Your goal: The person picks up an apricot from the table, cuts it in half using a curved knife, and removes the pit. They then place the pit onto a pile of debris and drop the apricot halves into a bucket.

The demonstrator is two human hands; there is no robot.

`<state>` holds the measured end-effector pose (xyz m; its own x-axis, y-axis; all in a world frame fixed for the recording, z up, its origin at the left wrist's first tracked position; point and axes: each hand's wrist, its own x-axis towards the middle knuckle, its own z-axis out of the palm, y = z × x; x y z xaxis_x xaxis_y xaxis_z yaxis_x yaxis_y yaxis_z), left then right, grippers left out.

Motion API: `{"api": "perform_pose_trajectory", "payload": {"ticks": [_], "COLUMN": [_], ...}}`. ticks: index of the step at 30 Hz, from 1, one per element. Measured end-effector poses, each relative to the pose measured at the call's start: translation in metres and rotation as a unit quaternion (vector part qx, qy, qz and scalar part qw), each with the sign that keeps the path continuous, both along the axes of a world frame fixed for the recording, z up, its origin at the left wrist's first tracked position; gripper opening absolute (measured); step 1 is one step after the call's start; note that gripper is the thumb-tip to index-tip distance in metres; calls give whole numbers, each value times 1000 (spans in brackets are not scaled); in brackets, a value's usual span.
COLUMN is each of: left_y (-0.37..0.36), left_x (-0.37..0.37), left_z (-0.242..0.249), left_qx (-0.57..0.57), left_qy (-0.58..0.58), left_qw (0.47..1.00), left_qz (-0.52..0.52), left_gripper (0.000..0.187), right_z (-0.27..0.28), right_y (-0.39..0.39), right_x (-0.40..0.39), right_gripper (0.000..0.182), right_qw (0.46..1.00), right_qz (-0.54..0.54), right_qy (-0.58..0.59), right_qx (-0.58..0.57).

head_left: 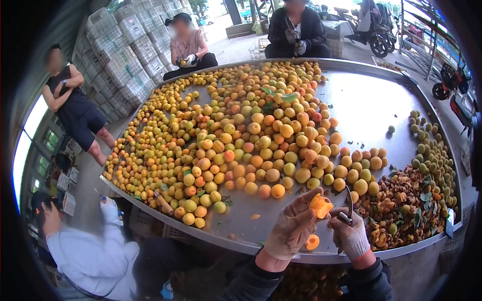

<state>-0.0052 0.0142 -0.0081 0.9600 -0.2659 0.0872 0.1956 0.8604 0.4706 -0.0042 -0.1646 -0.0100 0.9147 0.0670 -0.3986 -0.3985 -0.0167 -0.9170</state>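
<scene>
Gloved in dirty white, my left hand (292, 227) holds an opened orange apricot piece (320, 205) between thumb and fingers. My right hand (351, 235), also gloved, is closed around a small curved knife (348, 203), its blade pointing up beside the fruit. Below and between the hands, a cut apricot half (312, 242) lies near the front rim of the metal table (236, 220). Beyond the hands spreads a large heap of whole yellow and orange apricots (271, 150). To the right of my right hand is a pile of brownish apricot scraps (401, 205).
Greenish small fruits (434, 160) line the table's right edge. Two seated people (187, 45) (297, 30) work across the table. One person (75, 100) stands at the left; another in white (95, 251) sits at the near left. Stacked crates (120, 55) rise behind.
</scene>
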Motion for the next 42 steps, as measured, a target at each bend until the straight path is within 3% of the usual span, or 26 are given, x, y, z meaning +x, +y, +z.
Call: {"api": "perform_pose_trajectory", "payload": {"ticks": [27, 32, 36, 38, 42], "left_y": [7, 8, 8, 9, 8], "left_x": [7, 10, 3, 0, -8], "left_z": [0, -2, 13, 21, 43], "left_qx": [-25, -36, -14, 41, 24], "left_qy": [-84, -116, -121, -178, -210], "left_qw": [996, 991, 989, 978, 974], "left_qz": [7, 56, 83, 98, 78], "left_gripper": [50, 54, 56, 59, 53], "right_z": [-1, -1, -1, 0, 1], "right_y": [-1, -1, -3, -2, -1], "right_x": [-1, -1, -1, -1, 0], "right_gripper": [19, 19, 19, 19, 19], "right_qw": [1000, 1000, 1000, 1000, 1000], "right_qz": [-3, -2, -7, -1, -6], "right_qy": [0, 0, 3, 7, 13], "right_qx": [-10, -10, -10, -12, -16]}}
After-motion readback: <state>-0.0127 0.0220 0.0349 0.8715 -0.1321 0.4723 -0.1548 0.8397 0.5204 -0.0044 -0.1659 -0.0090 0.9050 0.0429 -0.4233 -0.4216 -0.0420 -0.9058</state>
